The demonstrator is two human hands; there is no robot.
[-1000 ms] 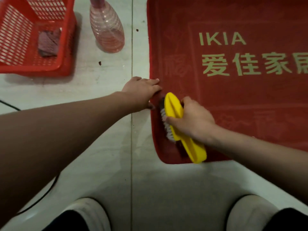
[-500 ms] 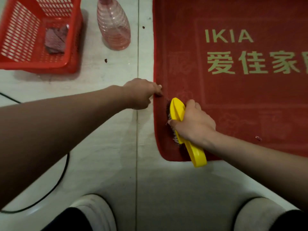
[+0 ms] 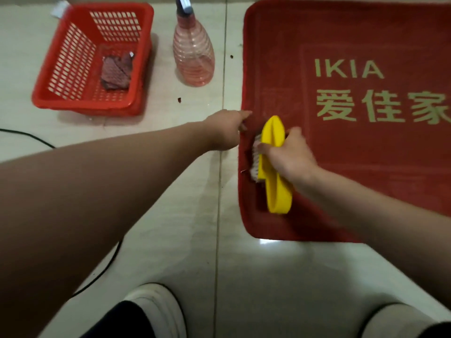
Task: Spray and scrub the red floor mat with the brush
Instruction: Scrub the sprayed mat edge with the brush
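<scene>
Scrubbing red floor mat (image 3: 353, 179) near its edge; right hand (image 3: 290, 154) fingers grasping brush (image 3: 273, 132), left hand (image 3: 224, 129) at mat edge, grip unclear. Next: overlapping strokes inward.

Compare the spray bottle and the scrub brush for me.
The pink spray bottle stands upright on the tile floor, untouched; the yellow scrub brush lies on the red floor mat, gripped by the right hand. The bottle is translucent, the brush opaque. Both sit near the mat's left edge.
</scene>
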